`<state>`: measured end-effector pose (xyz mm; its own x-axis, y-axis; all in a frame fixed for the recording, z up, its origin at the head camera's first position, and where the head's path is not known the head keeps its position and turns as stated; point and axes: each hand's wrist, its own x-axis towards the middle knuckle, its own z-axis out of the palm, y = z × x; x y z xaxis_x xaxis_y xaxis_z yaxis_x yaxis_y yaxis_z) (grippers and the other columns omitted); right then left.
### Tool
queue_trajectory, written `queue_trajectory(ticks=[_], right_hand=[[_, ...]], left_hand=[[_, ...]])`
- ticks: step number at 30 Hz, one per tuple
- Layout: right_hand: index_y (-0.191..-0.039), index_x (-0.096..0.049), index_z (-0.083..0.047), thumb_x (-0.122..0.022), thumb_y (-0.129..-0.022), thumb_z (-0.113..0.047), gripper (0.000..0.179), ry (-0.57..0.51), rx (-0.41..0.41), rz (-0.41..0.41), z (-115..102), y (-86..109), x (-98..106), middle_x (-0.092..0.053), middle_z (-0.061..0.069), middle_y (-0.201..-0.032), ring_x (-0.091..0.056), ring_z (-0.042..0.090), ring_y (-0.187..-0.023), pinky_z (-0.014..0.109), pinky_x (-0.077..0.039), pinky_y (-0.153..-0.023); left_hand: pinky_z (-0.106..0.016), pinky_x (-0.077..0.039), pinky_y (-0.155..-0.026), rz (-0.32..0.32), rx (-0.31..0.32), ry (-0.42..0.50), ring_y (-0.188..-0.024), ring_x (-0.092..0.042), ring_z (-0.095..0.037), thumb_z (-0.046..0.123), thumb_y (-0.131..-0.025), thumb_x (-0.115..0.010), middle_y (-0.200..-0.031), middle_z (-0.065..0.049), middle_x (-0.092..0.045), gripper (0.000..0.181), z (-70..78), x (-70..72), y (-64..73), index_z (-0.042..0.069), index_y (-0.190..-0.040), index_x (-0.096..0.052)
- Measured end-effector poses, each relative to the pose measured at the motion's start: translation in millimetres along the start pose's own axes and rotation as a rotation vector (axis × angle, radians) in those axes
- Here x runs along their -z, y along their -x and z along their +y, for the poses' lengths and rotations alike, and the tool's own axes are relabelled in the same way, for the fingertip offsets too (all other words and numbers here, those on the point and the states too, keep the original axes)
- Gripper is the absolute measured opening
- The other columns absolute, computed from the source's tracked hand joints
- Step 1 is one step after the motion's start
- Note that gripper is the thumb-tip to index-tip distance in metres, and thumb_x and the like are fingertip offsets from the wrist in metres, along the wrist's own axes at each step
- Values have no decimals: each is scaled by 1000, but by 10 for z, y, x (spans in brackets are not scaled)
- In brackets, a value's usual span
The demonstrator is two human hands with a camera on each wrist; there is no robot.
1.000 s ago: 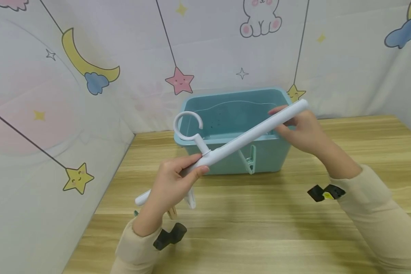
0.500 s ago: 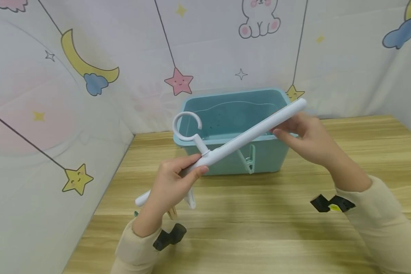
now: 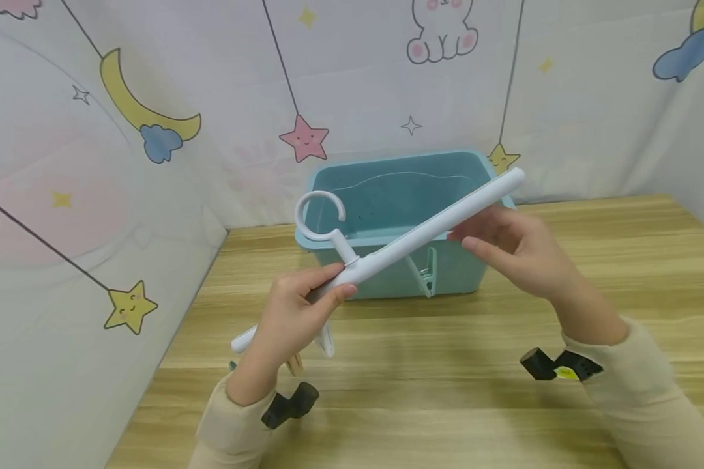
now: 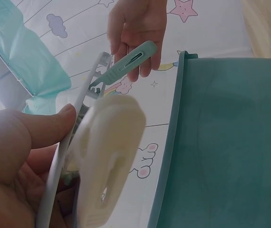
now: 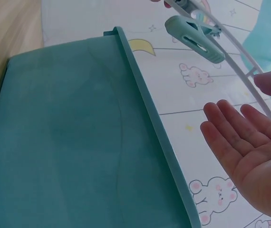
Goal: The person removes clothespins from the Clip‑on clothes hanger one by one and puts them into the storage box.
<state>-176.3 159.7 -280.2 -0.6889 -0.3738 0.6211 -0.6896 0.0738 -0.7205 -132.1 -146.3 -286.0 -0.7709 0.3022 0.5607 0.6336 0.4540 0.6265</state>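
My left hand (image 3: 296,312) pinches a white clothes hanger (image 3: 422,238) between thumb and fingers, just beside its hook. The hanger slants up to the right in front of the tub. From its right arm hangs a pale green clothes clip (image 3: 428,272), seen close in the right wrist view as a long-handled clip (image 5: 195,39). A white clip (image 3: 326,340) and a beige clip (image 3: 295,365) hang under my left hand. My right hand (image 3: 519,254) is just below the hanger's right end, palm turned up; its fingers (image 5: 226,128) are extended and hold nothing.
Behind the hanger, a teal plastic tub (image 3: 457,267) stands on the wood-grain table (image 3: 422,391). A white cloth backdrop (image 3: 364,78) printed with stars and a bear rises behind and to the left. A bit of green (image 3: 233,365) shows beside the left wrist.
My right hand has come away from behind the hanger's right arm, moving down toward me, and its fingers have loosened. The left hand and hanger stay nearly still.
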Motion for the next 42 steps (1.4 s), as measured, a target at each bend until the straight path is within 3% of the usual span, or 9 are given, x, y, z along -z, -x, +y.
queue_trajectory(ticks=[11,23,27,31,37,42], right_hand=[[-107,-59,14,-55,-85,19,23,-149,52,-21,20,17,-148,-69,10,-100,-66,14,-95,21,-51,-83],[-114,-61,6,-57,-88,13,27,-152,-7,-39,40,61,-227,-69,6,-106,-64,12,-101,21,-51,-86],[-117,-62,1,-56,-88,14,32,-179,9,-59,62,63,-251,-68,8,-107,-64,13,-101,22,-51,-86],[-116,-60,6,-54,-89,14,28,-236,49,-92,86,52,-280,-67,10,-105,-64,17,-97,24,-51,-87],[-112,-56,15,-55,-89,14,23,-282,60,-115,99,56,-330,-66,12,-100,-63,18,-93,25,-52,-85],[-113,-56,12,-55,-92,10,22,-276,11,-132,101,80,-361,-62,9,-99,-60,15,-88,23,-49,-75]], left_hand=[[-24,-52,-57,-7,6,-3,-66,-60,-11,2,-80,-76,-89,-14,-72,30,15,5,1,-6,-109,-70],[-24,-54,-60,-17,0,-1,-69,-62,-13,3,-81,-76,-92,-14,-73,30,13,-6,-9,-6,-109,-70],[-25,-54,-60,-16,-4,1,-70,-62,-13,2,-80,-76,-92,-14,-73,30,15,-7,-5,-7,-108,-70],[-25,-54,-61,-15,-12,-1,-71,-63,-13,2,-80,-76,-92,-14,-73,30,15,-10,-4,-7,-108,-70],[-25,-54,-60,-13,-33,7,-70,-64,-14,1,-79,-77,-91,-15,-73,29,4,-27,-4,-7,-106,-71],[-25,-55,-60,-15,-34,9,-70,-65,-14,1,-80,-76,-91,-15,-73,28,7,-35,-3,-7,-106,-70]])
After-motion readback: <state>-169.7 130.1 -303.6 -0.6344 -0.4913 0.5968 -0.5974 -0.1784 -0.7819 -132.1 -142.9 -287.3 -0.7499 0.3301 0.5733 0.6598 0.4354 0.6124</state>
